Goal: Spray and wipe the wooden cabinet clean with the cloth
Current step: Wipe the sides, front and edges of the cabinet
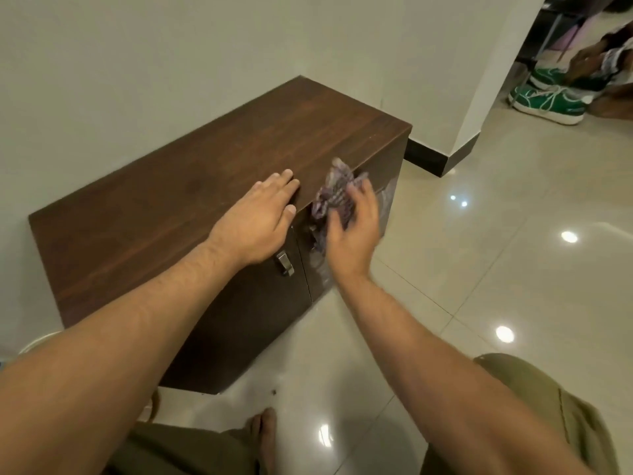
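A low dark wooden cabinet [205,173] stands against the white wall, with two front doors and a metal handle [285,264]. My left hand [258,219] lies flat on the cabinet's top at its front edge, fingers spread, holding nothing. My right hand [356,231] presses a crumpled purple checked cloth [334,193] against the upper part of the right front door. That hand and the cloth are blurred. Wet streaks show on the right door. No spray bottle is in view.
Glossy beige floor tiles [496,269] spread to the right and front. A white pillar with a dark skirting [428,156] stands behind the cabinet's right end. Green shoes [544,101] lie at the far right. My bare foot [265,433] and olive shorts show below.
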